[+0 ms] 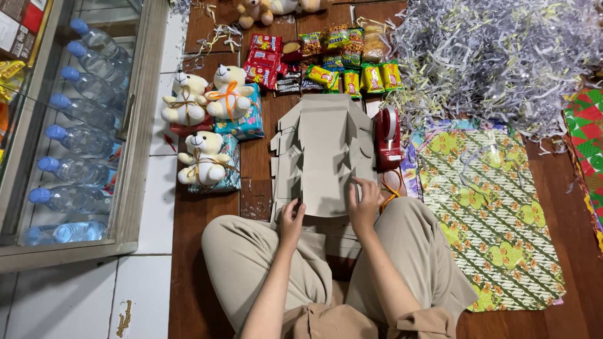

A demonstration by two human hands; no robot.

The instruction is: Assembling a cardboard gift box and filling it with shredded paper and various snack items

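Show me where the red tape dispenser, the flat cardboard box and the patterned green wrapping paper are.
red tape dispenser (387,139), head view, on its red body beside the roll.
flat cardboard box (326,150), head view, on the middle panel.
green wrapping paper (496,220), head view, on the middle of the sheet.
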